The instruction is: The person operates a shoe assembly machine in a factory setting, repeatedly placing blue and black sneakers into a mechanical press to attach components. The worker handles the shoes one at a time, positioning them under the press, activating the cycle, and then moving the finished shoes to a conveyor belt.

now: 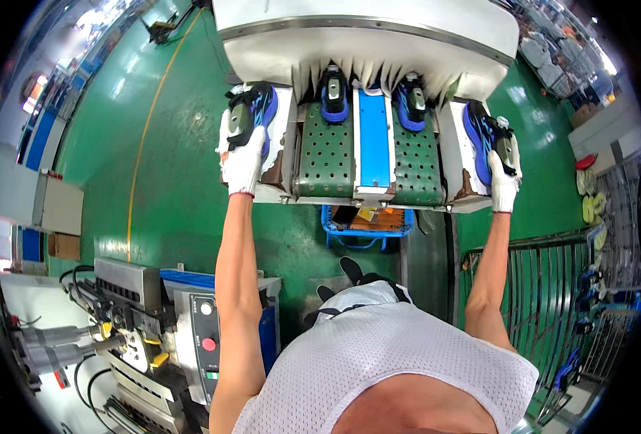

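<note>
My left hand (244, 168), in a white glove, is closed around a black and blue sports shoe (264, 107) at the left side ledge of the machine. A matching shoe (476, 130) at the right ledge is gripped by my gloved right hand (505, 186). Both shoes lie tipped on their sides, with a grey-green last showing in each. Between my hands, one more such shoe (334, 98) stands on the left perforated green belt (325, 155). Another shoe (411, 105) stands on the right green belt (417, 163). My fingertips are partly hidden behind the held shoes.
A white machine housing (367, 50) with a fringed curtain spans the belts' far end. A blue strip (373, 141) separates the belts. Below them is a blue-framed cart (367, 235). A control box (204, 340) and machinery stand left, a metal rack (530, 289) right.
</note>
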Motion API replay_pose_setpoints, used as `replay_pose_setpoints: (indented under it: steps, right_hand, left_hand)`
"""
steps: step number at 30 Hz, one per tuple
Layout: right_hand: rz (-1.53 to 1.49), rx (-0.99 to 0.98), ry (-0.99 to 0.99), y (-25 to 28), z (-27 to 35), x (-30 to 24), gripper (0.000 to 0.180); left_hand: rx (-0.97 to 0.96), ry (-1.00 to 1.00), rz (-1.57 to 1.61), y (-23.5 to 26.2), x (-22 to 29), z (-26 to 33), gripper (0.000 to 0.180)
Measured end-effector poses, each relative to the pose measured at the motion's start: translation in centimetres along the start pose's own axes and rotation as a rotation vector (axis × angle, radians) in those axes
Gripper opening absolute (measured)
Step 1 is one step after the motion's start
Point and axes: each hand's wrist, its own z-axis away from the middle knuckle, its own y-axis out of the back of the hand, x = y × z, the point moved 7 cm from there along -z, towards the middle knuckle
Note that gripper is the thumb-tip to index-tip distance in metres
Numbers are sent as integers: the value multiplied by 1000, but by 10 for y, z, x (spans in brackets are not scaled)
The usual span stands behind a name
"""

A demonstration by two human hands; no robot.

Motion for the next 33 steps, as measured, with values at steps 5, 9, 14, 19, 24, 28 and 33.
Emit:
replay_pose_setpoints:
  steps: [5, 9, 14, 19, 24, 28, 33]
  right_hand:
    - [-327, 331, -164, 5, 36, -27, 55]
    - [-159, 267, -186, -36, 101, -45, 61]
    - [340, -4, 42, -93, 144, -32, 67]
    - [243, -16, 19, -112, 136, -2, 72]
    - [142, 30, 87, -110, 127, -25, 68]
    - [153, 102, 372, -139, 158, -151, 54]
    - [-398, -458, 244, -240, 207, -195, 44]
  left_hand:
    - [-56, 48, -149, -35, 26, 73, 61]
    - [-138, -95, -33, -68, 17, 132, 72]
    - [-31, -333, -227, -92, -20, 159, 64]
    - [-133, -189, -179, -90, -34, 146, 75]
    - [-177, -213, -287, -36, -1, 181, 82]
    - [-39, -239, -273, 51, 35, 177, 60]
    - [391, 0, 48, 146, 6, 117, 45]
